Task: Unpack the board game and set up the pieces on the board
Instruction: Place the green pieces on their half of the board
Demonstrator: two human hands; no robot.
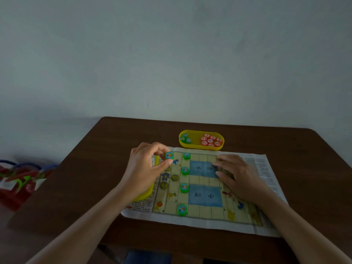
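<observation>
A paper game board (202,180) with yellow squares and two blue river blocks lies flat on the brown table (95,178). My left hand (146,166) pinches a green round piece (169,155) at the board's far left corner. My right hand (238,174) rests flat on the board's right half, fingers straight. Several green pieces stand on the board in a column, among them one at the far edge (186,155) and one at the near edge (182,209). A yellow oval tray (196,146) behind the board holds three green pieces (185,138) and several red pieces (211,141).
A second yellow tray part (144,195) lies under my left wrist at the board's left edge. Red and green plastic items (19,183) sit off the table to the left. A plain wall stands behind the table.
</observation>
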